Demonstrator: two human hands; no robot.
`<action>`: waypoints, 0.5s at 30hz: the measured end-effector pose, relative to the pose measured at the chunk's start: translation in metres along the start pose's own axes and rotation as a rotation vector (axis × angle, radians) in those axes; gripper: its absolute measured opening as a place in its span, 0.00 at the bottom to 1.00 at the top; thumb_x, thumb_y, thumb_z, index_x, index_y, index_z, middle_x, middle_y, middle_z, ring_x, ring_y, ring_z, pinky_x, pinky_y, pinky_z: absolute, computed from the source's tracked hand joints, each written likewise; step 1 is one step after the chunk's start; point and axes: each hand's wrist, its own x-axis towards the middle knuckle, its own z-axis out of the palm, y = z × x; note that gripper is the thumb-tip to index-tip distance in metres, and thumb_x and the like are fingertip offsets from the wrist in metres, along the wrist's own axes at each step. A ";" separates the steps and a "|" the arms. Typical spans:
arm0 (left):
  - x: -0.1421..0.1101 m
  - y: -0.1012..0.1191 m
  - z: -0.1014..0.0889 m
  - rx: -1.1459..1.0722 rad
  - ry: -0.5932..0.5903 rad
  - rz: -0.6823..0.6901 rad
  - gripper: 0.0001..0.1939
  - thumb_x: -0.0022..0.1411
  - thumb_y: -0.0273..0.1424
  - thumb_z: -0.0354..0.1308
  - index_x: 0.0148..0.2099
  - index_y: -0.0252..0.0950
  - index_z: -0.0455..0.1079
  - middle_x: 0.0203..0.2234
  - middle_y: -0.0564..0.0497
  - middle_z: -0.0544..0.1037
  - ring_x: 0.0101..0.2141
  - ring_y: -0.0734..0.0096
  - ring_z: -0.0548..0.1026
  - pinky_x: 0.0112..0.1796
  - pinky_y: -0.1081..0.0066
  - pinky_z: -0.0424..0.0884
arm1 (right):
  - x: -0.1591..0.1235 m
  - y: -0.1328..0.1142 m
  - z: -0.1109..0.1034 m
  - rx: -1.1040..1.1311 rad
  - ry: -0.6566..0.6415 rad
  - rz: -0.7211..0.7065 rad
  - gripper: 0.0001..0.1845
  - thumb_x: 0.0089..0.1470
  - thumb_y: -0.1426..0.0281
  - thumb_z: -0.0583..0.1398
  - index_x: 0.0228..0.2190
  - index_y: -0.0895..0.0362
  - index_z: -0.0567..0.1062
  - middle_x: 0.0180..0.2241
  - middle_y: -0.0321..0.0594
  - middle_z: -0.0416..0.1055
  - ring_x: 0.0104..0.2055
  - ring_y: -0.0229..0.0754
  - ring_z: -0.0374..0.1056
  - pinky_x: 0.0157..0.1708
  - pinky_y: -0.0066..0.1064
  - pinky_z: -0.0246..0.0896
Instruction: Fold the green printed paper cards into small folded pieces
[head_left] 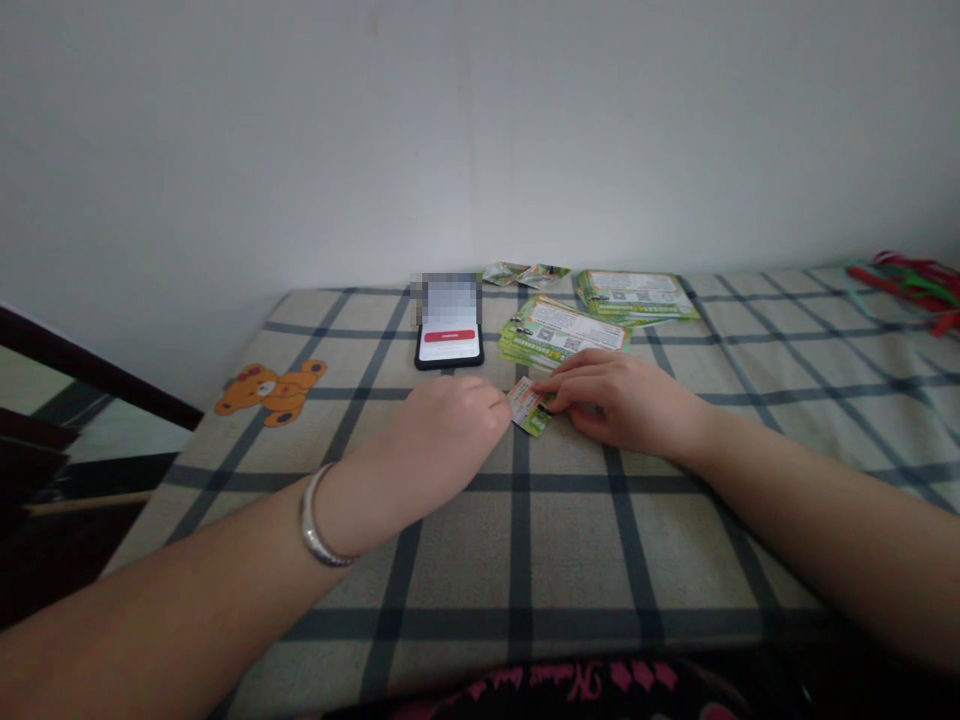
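A small folded green-and-white leaflet point(529, 408) lies tilted on the checked tablecloth between my two hands. My left hand point(456, 432), with a silver bangle point(319, 520) at its wrist, is closed, its fingertips at the leaflet's left edge and partly hidden. From the other side, my right hand point(619, 400) pinches the leaflet's right part, its thumb and fingers closed on it. Just beyond the right hand is a fanned stack of flat green leaflets point(559, 330) with printed codes. Behind the left hand a phone point(450, 345) lies face up, its screen lit.
Another stack of green leaflets point(637, 295) lies at the back right. Folded leaflets point(525, 274) rest against the wall. An orange bear cut-out point(271, 392) is at the left. Red and green strips point(911, 285) lie at the far right. The tablecloth point(465, 560) covers the table.
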 end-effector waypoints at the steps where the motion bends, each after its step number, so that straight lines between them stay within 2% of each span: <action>1: 0.001 0.000 0.000 0.000 0.005 -0.005 0.09 0.64 0.24 0.52 0.38 0.31 0.74 0.33 0.46 0.78 0.37 0.64 0.76 0.38 0.65 0.74 | 0.000 0.000 -0.001 -0.006 0.002 -0.021 0.15 0.51 0.80 0.56 0.38 0.56 0.78 0.48 0.39 0.75 0.49 0.44 0.69 0.50 0.38 0.65; 5: 0.003 0.001 -0.003 0.006 -0.009 -0.038 0.08 0.63 0.25 0.54 0.35 0.32 0.74 0.31 0.47 0.77 0.35 0.64 0.75 0.36 0.65 0.73 | 0.001 -0.003 -0.005 -0.078 -0.017 -0.071 0.12 0.53 0.78 0.57 0.36 0.57 0.78 0.44 0.42 0.76 0.46 0.44 0.68 0.47 0.37 0.64; 8: 0.002 0.003 -0.005 0.036 -0.014 -0.056 0.08 0.63 0.26 0.54 0.33 0.33 0.73 0.28 0.48 0.75 0.32 0.63 0.74 0.31 0.65 0.71 | 0.002 -0.007 -0.006 -0.192 -0.044 -0.067 0.09 0.55 0.76 0.56 0.33 0.58 0.77 0.35 0.42 0.75 0.41 0.45 0.68 0.40 0.36 0.63; 11: 0.001 0.004 -0.004 0.067 0.020 -0.057 0.08 0.64 0.27 0.53 0.33 0.33 0.73 0.27 0.48 0.74 0.30 0.64 0.73 0.28 0.67 0.68 | 0.001 -0.011 -0.005 -0.294 -0.057 -0.043 0.09 0.57 0.74 0.55 0.31 0.58 0.77 0.32 0.41 0.73 0.36 0.44 0.67 0.34 0.34 0.60; 15: 0.000 0.003 0.000 0.072 0.084 -0.035 0.08 0.64 0.29 0.54 0.35 0.33 0.73 0.26 0.49 0.73 0.29 0.65 0.73 0.27 0.68 0.67 | -0.001 -0.011 -0.003 -0.318 -0.017 -0.029 0.12 0.61 0.69 0.55 0.38 0.57 0.78 0.33 0.41 0.74 0.35 0.41 0.68 0.33 0.32 0.58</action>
